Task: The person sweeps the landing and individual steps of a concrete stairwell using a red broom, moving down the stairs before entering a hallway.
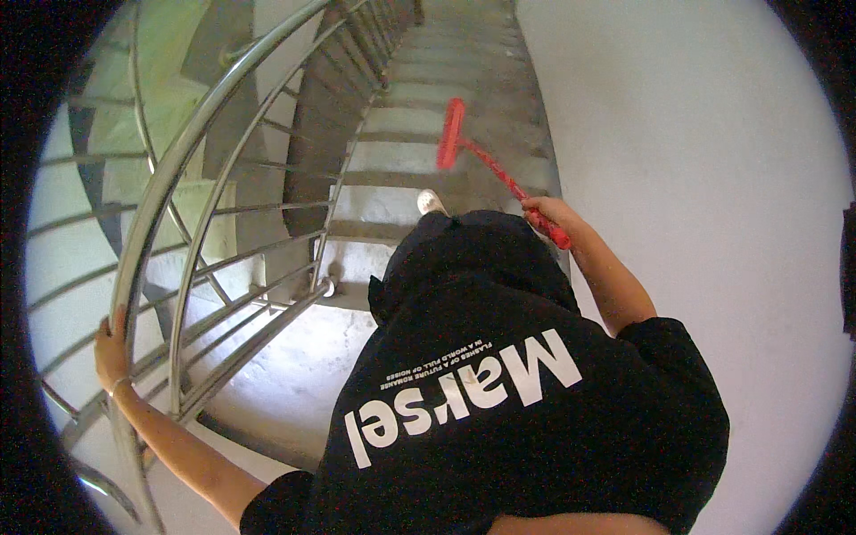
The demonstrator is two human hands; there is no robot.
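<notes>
My left hand point(112, 353) grips the steel handrail point(144, 221) at the left, its fingers partly hidden behind the tube. In my right hand point(552, 215) is the red patterned handle point(498, 172) of a T-headed cleaning tool. The tool's narrow red head point(451, 134) hangs over the stairs ahead of me; whether it is a brush or a squeegee, I cannot tell. A short end of the handle sticks out behind my right fist. Below the tool, one light-coloured shoe point(430, 202) shows on a step.
Concrete stairs point(384, 157) run away ahead between the metal balustrade point(254, 160) and a plain white wall point(682, 167). A floor landing point(287, 374) lies at my lower left. Through the bars, more wall and railing show at far left.
</notes>
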